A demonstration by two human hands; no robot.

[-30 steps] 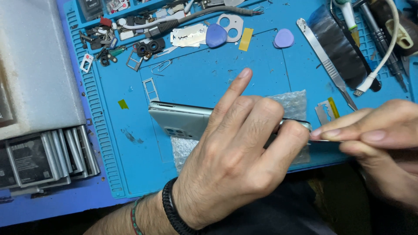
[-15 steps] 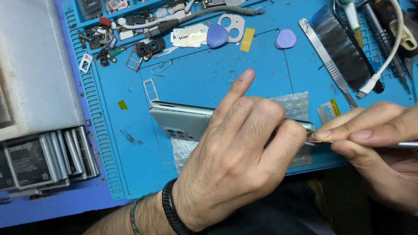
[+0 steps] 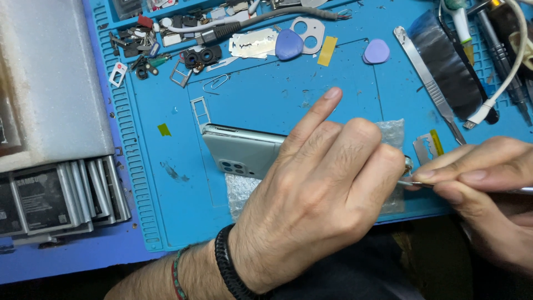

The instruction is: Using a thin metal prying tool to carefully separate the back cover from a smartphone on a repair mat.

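The blue work mat [image 3: 277,94] ran out just below the hands: its near edge passed under the left hand [image 3: 316,205] and close beneath the right hand [image 3: 483,189], with dark cloth beyond it. Above the left hand lay an open stretch of mat up to the row of small parts along the far side, among them a blue pick [image 3: 288,44], a lilac pick [image 3: 376,51] and a yellow strip [image 3: 327,50]. To the right of that stretch, above the right hand, a metal scalpel handle [image 3: 430,83] and a black brush [image 3: 449,61] lay slantwise, narrowing the room there. Well off to the left stood a stack of phone batteries [image 3: 61,200] under a white foam block [image 3: 50,78].

The phone [image 3: 241,150] was pale silver-green, back side showing, with a cluster of camera lenses near its left end. It rested on a piece of bubble wrap [image 3: 244,191]. The left hand lay over its right part, fingers curled down on it and the forefinger lifted straight. The right hand pinched a thin metal tool [image 3: 413,183] between thumb and fingers, closed tight on it; its tip met the phone's right end, just beside the left hand's knuckles.
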